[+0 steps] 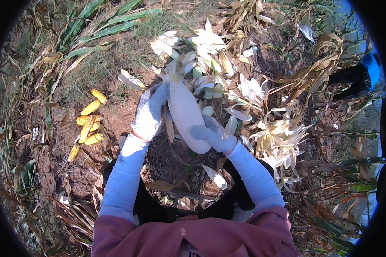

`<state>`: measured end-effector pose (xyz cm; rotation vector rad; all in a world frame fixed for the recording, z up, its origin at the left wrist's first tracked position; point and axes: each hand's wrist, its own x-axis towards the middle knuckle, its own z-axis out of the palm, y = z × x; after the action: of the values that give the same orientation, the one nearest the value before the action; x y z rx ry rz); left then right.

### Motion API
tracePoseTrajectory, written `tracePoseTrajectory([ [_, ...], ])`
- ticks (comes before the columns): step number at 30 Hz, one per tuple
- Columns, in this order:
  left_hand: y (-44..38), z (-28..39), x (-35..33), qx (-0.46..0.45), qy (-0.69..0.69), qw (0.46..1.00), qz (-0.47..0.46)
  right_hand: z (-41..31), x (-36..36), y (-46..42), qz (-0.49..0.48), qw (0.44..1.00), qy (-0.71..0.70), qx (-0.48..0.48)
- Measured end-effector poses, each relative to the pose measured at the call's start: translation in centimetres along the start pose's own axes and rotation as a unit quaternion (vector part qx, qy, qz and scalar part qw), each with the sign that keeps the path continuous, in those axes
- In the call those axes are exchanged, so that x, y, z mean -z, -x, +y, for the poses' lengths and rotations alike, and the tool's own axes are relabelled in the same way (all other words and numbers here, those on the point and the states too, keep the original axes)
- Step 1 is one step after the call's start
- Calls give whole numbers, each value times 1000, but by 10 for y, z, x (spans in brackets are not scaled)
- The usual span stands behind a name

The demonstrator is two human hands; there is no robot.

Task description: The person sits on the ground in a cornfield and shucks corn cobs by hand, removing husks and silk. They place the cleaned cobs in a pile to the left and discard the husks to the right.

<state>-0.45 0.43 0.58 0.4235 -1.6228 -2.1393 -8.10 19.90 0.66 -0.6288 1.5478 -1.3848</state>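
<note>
Between my gloved hands is an ear of corn (186, 112) wrapped in pale husk, tilted with its tip toward the top. My left hand (152, 107) grips it near the tip, with the fingers partly hidden behind it. Around its lower, rounded end curls my right hand (214, 134), thumb across the front. No kernels show on this ear. Several husked yellow ears of corn (89, 127) lie in a loose pile on the soil to the left. Stripped pale husks (209, 48) are heaped beyond my hands.
More dry husks (278, 141) lie to the right, among withered corn stalks (318, 70). Green corn leaves (115, 25) stretch across the grass at the upper left. A person's dark-clothed leg (347, 77) with something blue appears at the far right. A single husk (215, 177) lies between my legs.
</note>
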Motion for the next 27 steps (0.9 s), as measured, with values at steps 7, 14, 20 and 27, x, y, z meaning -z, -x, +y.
tracePoseTrajectory([
  [7,-7,-23,-9,108,285,952,36,10,-10,-3,-21,965,-260,-4],
  [14,-1,-30,-19,120,342,930,59,10,-27,-12,142,971,-193,14],
  [20,1,-39,-9,6,-5,999,52,12,-11,-17,202,945,-258,22],
  [27,55,-7,7,202,33,976,-67,-1,56,-11,300,790,-521,118],
])
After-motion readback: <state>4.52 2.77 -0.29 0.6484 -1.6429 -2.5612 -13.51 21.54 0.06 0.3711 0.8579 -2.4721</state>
